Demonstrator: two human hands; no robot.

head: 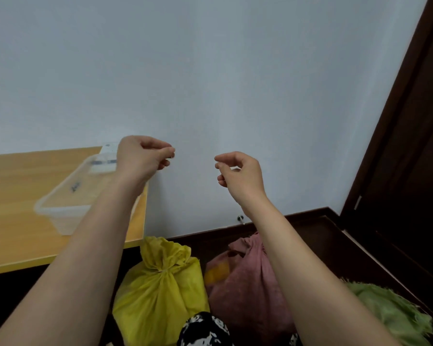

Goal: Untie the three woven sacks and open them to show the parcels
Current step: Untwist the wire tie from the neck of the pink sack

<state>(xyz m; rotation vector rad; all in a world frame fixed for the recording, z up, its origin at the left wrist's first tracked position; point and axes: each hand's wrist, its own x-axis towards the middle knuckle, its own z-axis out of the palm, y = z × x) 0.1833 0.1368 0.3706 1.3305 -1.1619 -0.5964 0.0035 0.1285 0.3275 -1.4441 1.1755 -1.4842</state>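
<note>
Black-and-white patterned fabric [205, 329] nearest my view, bottom centre. Yellow sack [158, 295] tied at neck, pink sack [245, 283] beside it, green sack [390, 313] far right, all on dark floor [318, 236]. Left hand [141, 156] and right hand [240, 173] raised before wall, fingers curled, pinching nothing I can see. Clear tub [68, 206] on counter [13, 228].

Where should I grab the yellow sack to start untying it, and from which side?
Grip the yellow sack at its cinched neck, where the fabric gathers into a narrow waist under the ruffled top. Come from above: the neck points up and nothing covers it. The left hand hangs on that side and seems best placed.
</note>
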